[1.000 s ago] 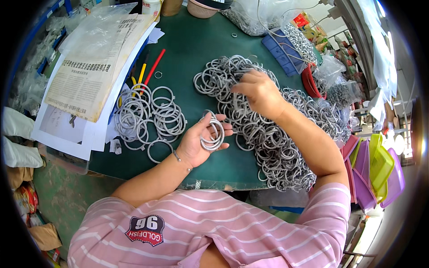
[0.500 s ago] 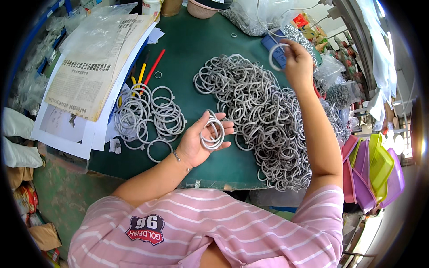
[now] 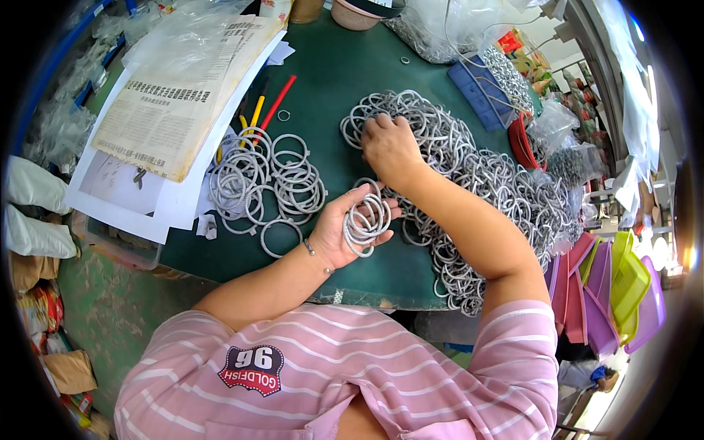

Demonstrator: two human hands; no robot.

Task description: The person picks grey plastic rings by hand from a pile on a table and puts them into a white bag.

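Observation:
My left hand [image 3: 339, 229] is palm up near the table's front, a small bunch of grey rings [image 3: 364, 237] resting on its bent fingers. My right hand [image 3: 391, 152] reaches into the upper left end of a big heap of grey rings [image 3: 480, 180]. Its fingers are curled down among them, and what they pinch is hidden. Beyond my left wrist lies a looser group of similar rings [image 3: 299, 192], spread flat and overlapping.
Red [image 3: 279, 103] and yellow tools lie behind the loose rings. Newspaper [image 3: 169, 95] and white sheets cover the left side. A blue box [image 3: 473, 92] and a red container [image 3: 522, 143] stand beyond the heap. Purple and green plastic trays [image 3: 627, 293] are at right.
My right hand has come from the blue box, where it held up one ring, left and down to the heap. The bunch in my left hand looks bigger.

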